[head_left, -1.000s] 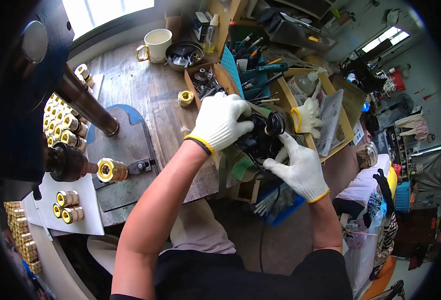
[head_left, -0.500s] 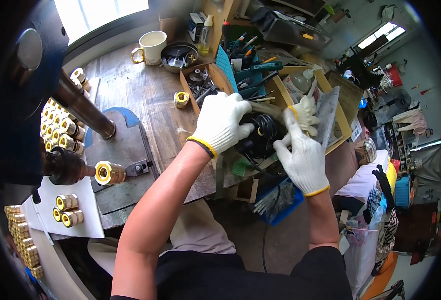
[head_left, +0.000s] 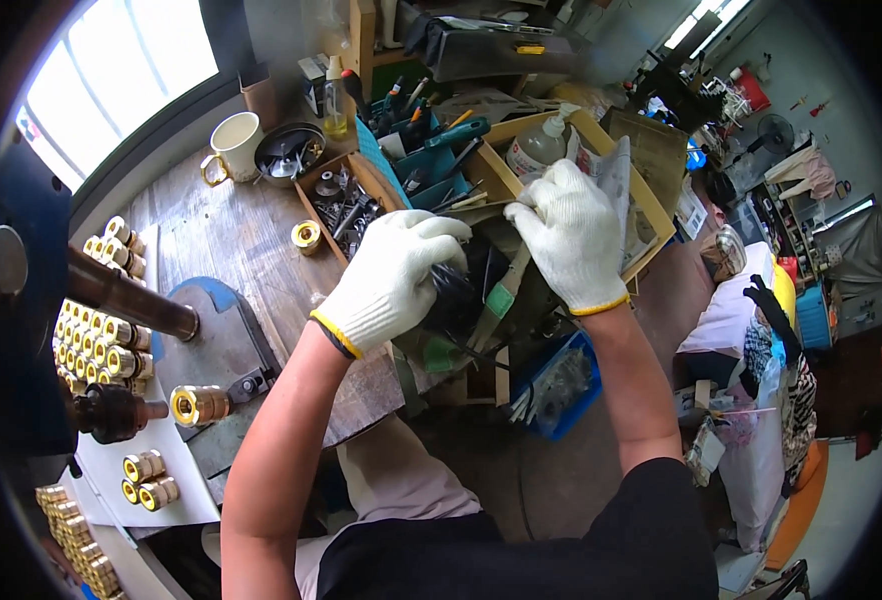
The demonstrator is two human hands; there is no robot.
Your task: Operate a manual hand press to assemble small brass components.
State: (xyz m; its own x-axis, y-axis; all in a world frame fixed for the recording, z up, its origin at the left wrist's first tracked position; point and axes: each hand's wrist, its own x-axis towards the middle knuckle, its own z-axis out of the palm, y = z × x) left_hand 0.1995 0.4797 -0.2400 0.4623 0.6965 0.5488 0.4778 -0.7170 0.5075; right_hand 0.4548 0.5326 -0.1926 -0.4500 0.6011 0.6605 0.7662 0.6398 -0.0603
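My left hand [head_left: 393, 280], in a white knit glove with a yellow cuff, curls its fingers round a bundle of coiled black cable [head_left: 451, 292] at the table's right edge. My right hand [head_left: 571, 235], gloved the same way, is closed at the near side of a yellow box [head_left: 651, 215]. What its fingers hold, if anything, is hidden. Between the hands, a flat brush-like tool with a green band [head_left: 501, 300] slants down among dark items. Just beyond my right hand stands a clear pump bottle [head_left: 538, 147].
A wooden tray of metal parts [head_left: 341, 205], a single brass fitting [head_left: 306, 236], a mug [head_left: 233, 150] and a dark bowl [head_left: 289, 155] stand on the table. Left are a machine [head_left: 136, 295] and rows of brass fittings [head_left: 101, 340]. A blue bin [head_left: 566, 390] sits below.
My view has turned, shifting the scene. My left hand has come onto the cable. My right hand has moved up toward the bottle and closed; the loose white glove there no longer shows.
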